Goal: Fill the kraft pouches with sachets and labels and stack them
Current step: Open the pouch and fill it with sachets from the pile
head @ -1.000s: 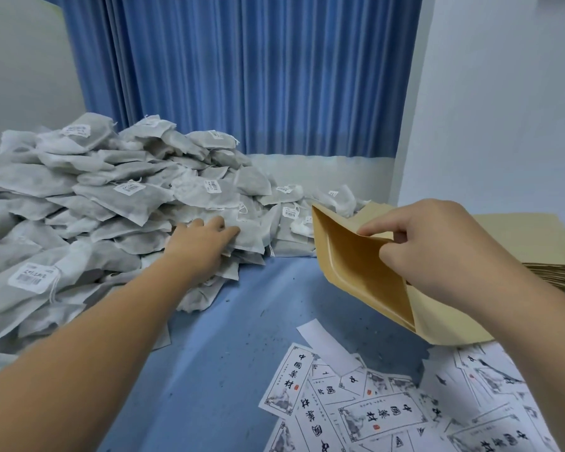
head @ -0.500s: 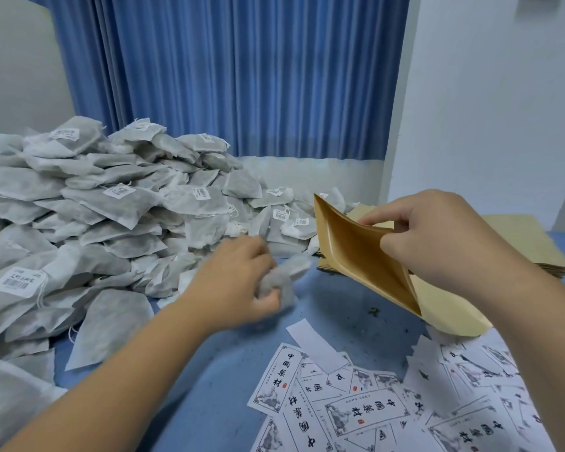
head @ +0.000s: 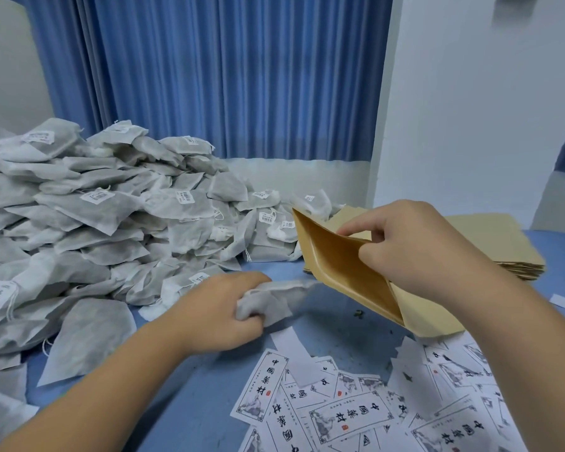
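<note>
My right hand pinches the upper edge of a kraft pouch and holds its mouth wide, facing left. My left hand grips a grey-white sachet, whose free end points at the pouch mouth, just short of it. A big pile of the same sachets covers the left of the blue table. Printed white labels lie scattered at the front right. A flat stack of kraft pouches sits behind my right hand.
The blue table top shows between the pile and the labels. A blue curtain hangs behind the table, and a white wall stands to the right. One sachet lies apart at the pile's front.
My left hand has left the pile with a sachet and carried it right, toward the pouch mouth. My right hand has kept the pouch held wide.
</note>
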Available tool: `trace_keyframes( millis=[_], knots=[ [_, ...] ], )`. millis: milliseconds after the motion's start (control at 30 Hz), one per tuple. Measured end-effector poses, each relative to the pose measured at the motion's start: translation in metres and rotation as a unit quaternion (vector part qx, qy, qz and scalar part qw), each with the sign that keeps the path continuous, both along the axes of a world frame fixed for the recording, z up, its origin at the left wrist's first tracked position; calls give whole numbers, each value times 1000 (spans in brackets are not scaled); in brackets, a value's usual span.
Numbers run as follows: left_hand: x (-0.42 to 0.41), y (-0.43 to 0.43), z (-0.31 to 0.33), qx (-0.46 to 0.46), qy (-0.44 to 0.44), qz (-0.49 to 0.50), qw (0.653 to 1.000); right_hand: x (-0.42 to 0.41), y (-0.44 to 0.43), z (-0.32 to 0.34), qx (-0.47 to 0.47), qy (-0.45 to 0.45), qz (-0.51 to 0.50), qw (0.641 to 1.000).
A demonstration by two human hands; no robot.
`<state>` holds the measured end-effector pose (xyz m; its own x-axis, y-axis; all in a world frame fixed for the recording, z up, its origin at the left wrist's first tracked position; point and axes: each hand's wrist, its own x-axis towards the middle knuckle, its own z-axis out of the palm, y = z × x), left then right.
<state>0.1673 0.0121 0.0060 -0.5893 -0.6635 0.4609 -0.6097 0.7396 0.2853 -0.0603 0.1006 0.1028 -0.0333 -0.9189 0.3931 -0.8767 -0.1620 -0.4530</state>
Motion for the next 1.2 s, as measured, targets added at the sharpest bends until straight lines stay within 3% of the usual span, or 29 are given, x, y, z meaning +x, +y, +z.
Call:
trace_keyframes(
  millis=[167, 267, 367, 533, 600, 800, 1000, 1200],
  knots=[
    [3, 21, 21, -153, 155, -83, 972, 0, -2, -2, 4, 12, 11, 1000],
    [-5, 33, 29, -190, 183, -128, 956, 1, -2, -2, 3, 14, 15, 1000],
    [-11, 40, 34, -210, 133, -95, 964, 2, -2, -2, 3, 35, 29, 999],
    [-12, 46, 40, -144, -34, -77, 986, 2, -5, -4, -17, 40, 3, 999],
    [-12, 48, 42, -108, -63, -66, 990, 2, -6, -5, -17, 44, -5, 999],
    [-16, 52, 51, -21, -82, -25, 996, 13, -6, -10, 7, 73, 31, 997],
    [-37, 55, 42, -54, -118, 121, 984, 28, -8, -19, 7, 114, 84, 990],
    [-52, 61, 32, -91, -75, 124, 985, 21, -10, -17, -14, 70, 66, 995]
  ],
)
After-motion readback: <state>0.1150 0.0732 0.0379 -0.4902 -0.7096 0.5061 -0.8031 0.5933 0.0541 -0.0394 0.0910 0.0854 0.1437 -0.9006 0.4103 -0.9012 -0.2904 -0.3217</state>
